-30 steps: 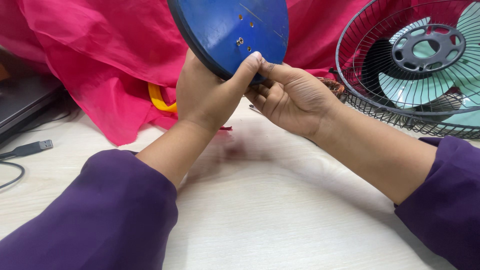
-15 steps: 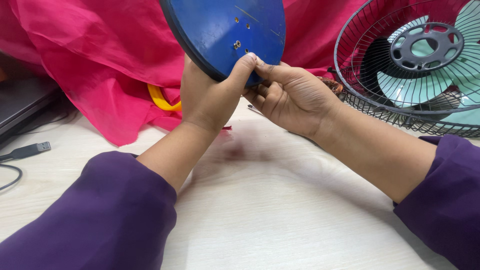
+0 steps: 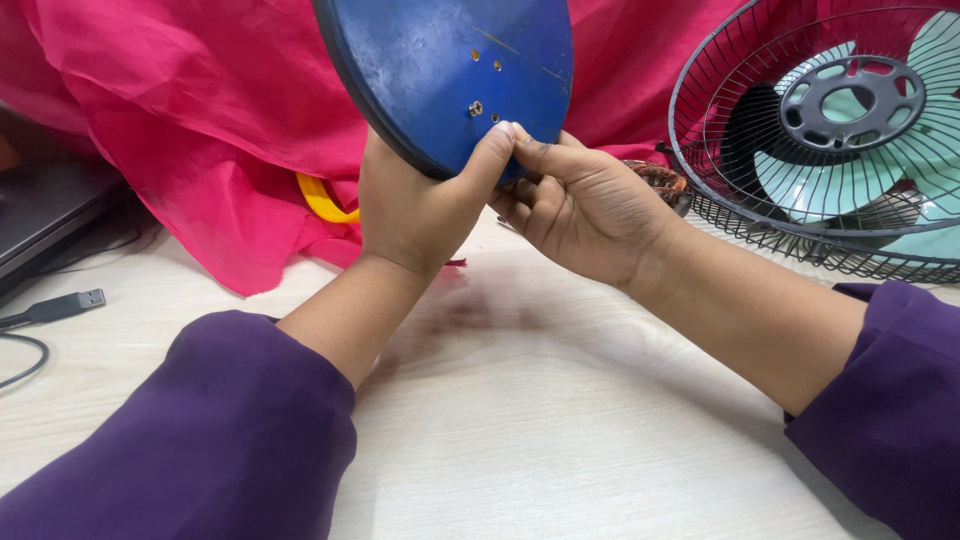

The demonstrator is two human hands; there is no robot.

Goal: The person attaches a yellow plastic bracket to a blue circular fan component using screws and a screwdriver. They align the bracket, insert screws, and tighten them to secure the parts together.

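At the far left edge of the frame a black cable with a flat metal plug (image 3: 62,305) lies on the pale wood-grain worktop (image 3: 560,440), below the dark corner of a flat device. A bright pink cloth (image 3: 190,130) is heaped across the upper left and behind the hands, and a curved yellow piece (image 3: 322,200) peeks out from under its lower fold.

The left hand (image 3: 415,205), in a purple sleeve, rises from the lower left and grips the lower edge of the blue disc (image 3: 455,70), thumb pressed on its face and fingers wrapped behind the rim. The disc is held up off the worktop at the top centre of the frame, tilted with its flat face toward the camera and its upper part cut off by the frame. It is round, deep blue, scuffed and scratched, with a thick dark rim; a small metal screw and a few small holes sit near its lower right.

The right hand (image 3: 585,205) comes in from the right, fingers curled under the disc's lower edge, thumb tip touching the left thumb at the rim; it closes on the disc too.

At the upper right a fan (image 3: 850,130) lies tilted on the worktop, with a dark wire guard and pale green blades around a grey hub.
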